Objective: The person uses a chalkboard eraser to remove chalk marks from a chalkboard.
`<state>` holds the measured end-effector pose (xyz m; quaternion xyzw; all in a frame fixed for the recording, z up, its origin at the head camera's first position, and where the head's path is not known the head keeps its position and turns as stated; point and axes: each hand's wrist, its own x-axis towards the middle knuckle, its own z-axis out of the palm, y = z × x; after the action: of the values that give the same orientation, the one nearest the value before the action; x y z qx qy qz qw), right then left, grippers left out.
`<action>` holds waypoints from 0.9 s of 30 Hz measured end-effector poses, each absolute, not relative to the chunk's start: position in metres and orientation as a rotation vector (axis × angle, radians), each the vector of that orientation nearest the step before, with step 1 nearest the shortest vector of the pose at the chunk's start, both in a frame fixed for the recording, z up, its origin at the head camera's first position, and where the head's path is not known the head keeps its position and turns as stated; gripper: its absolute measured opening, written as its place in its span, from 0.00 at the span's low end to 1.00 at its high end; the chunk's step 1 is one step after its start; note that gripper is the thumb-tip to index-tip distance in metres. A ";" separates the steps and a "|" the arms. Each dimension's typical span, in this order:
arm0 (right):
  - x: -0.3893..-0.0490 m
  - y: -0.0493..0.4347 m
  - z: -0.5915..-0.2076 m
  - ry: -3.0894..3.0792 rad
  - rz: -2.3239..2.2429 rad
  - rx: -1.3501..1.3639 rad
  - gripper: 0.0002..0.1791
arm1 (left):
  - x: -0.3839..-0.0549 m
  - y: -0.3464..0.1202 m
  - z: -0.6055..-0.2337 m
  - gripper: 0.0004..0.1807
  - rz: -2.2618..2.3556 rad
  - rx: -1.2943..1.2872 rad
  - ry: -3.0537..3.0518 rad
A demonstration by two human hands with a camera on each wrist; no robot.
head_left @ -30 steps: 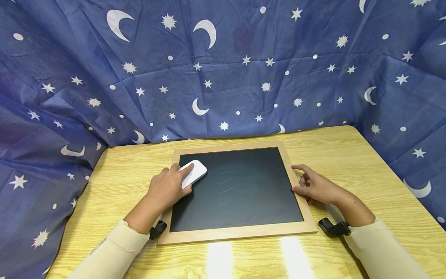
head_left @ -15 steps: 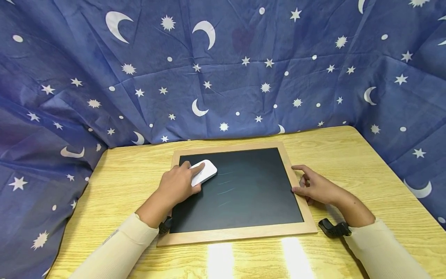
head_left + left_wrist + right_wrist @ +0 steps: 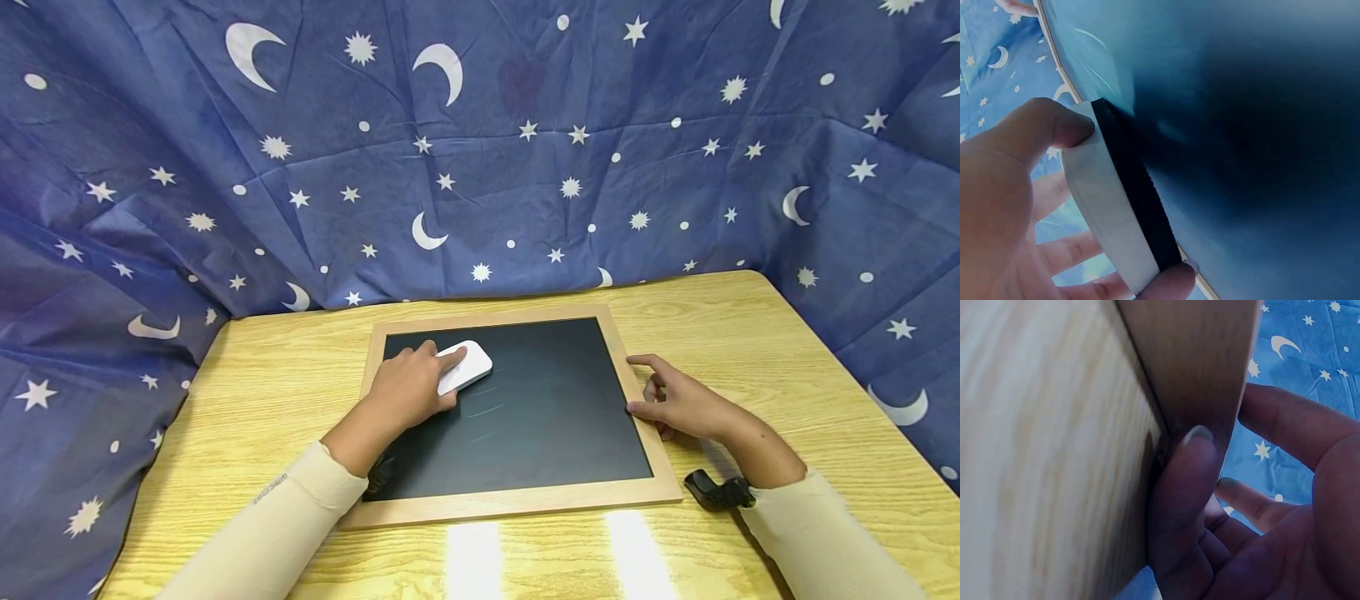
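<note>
Left hand (image 3: 411, 389) around eraser (image 3: 467, 365)

Desk (image 3: 750, 350) against starry drape (image 3: 525, 167)

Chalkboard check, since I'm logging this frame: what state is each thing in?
Chalkboard: flat on the table, faint chalk strokes left.
Eraser: felt side down on the board.
Left hand: grips the eraser.
Right hand: fingers against the frame's right edge.
</note>
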<state>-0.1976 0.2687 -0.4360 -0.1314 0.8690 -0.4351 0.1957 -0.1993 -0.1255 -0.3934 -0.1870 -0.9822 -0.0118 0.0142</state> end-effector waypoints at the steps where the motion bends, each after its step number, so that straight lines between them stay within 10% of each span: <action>1: -0.198 0.269 -0.436 2.432 -1.221 -0.365 0.44 | -0.200 -0.123 -0.393 0.36 -0.036 -0.583 -3.065; 27: -0.198 0.268 -0.436 2.425 -1.223 -0.346 0.44 | -0.207 -0.116 -0.382 0.36 -0.001 -0.545 -3.191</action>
<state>-0.1976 0.2682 -0.4363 -0.1237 0.8677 -0.4377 0.2006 -0.2066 -0.1163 -0.3821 -0.1681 -0.9846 -0.0004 -0.0476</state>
